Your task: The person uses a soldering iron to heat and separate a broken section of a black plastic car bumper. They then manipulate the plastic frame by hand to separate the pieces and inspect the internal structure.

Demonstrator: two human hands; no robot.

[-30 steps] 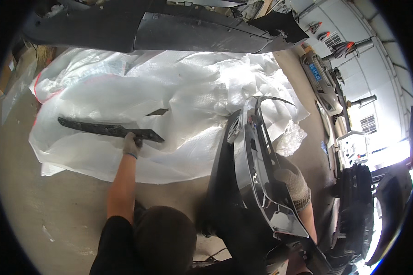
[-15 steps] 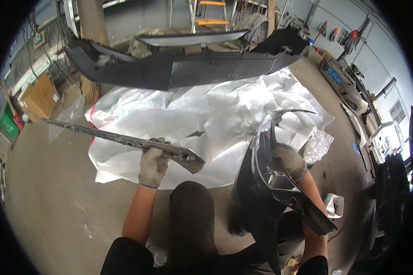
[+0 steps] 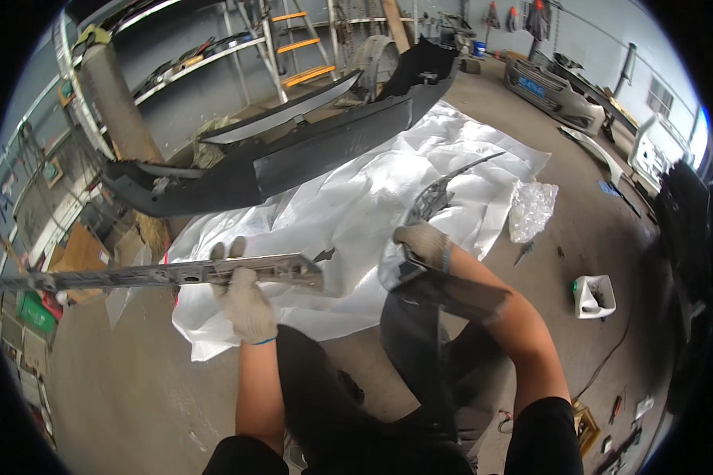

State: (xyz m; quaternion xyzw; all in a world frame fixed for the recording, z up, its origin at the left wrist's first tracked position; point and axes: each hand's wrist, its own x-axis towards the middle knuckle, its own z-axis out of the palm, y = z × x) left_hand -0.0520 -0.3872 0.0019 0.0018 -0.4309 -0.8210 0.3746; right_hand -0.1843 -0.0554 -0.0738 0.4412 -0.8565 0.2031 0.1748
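A long dark strip (image 3: 147, 275) reaches leftward from the gloved left hand (image 3: 246, 305), which clasps it near its right end. The gloved right hand (image 3: 424, 244) grips a curved black car part (image 3: 428, 283). White sheeting (image 3: 333, 218) spreads beyond both hands, a dark bumper (image 3: 293, 162) farther off; a cut-open white jug (image 3: 594, 297) sits right of the right hand.
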